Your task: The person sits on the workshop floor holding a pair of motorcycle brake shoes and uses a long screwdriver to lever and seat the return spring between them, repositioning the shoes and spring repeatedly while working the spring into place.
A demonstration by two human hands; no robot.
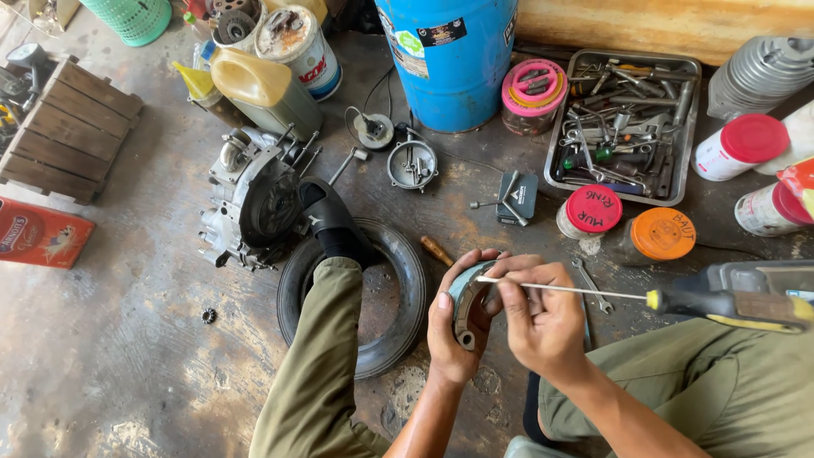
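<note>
L hand gripped the brake shoe over the floor's near edge – I saw R hand pinching the screwdriver shaft w/ tip at it.

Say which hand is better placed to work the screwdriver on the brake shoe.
Right, probably: the right hand already pinches the screwdriver shaft, while the left hand cradles the brake shoe.
</note>
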